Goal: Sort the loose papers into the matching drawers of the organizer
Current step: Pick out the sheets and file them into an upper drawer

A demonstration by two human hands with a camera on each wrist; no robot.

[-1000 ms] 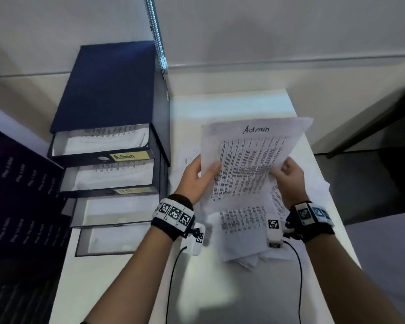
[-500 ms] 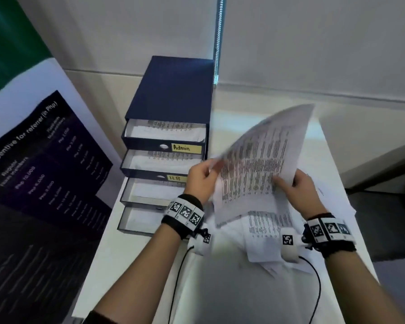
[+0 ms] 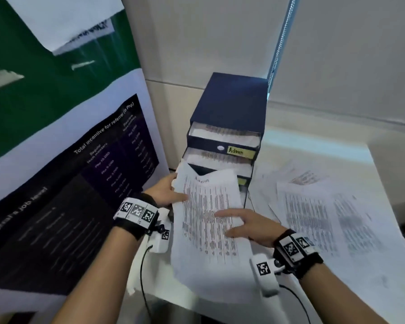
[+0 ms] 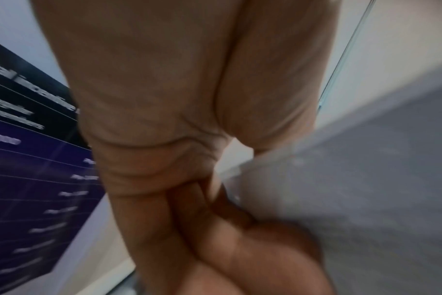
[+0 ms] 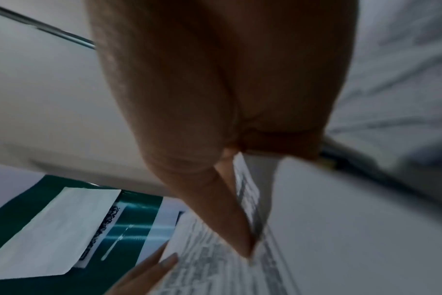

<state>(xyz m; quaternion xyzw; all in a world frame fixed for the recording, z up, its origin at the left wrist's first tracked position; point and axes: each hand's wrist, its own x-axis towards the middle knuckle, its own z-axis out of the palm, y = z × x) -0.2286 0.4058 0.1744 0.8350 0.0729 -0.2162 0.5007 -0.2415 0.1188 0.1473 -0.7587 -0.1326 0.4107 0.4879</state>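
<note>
A printed sheet headed "Admin" (image 3: 208,206) is held between both hands in front of the dark blue drawer organizer (image 3: 229,108). My left hand (image 3: 171,192) grips the sheet's left edge with the thumb on top. My right hand (image 3: 241,224) pinches its right edge. In the right wrist view the sheet (image 5: 215,269) passes under my thumb. The sheet's top edge reaches the second drawer's front. Above it, the top drawer (image 3: 222,136) stands open with papers inside and carries a yellow "Admin" label (image 3: 240,152). The lower drawers are hidden behind the sheet.
Loose printed papers (image 3: 325,218) lie spread over the white table (image 3: 337,150) to the right of the organizer. A large poster board (image 3: 80,183) stands close on the left. A blind chain (image 3: 278,43) hangs behind the organizer.
Both hands have carried the Admin sheet left and down from above the paper pile to the organizer's front. It was tilted up and now lies flatter.
</note>
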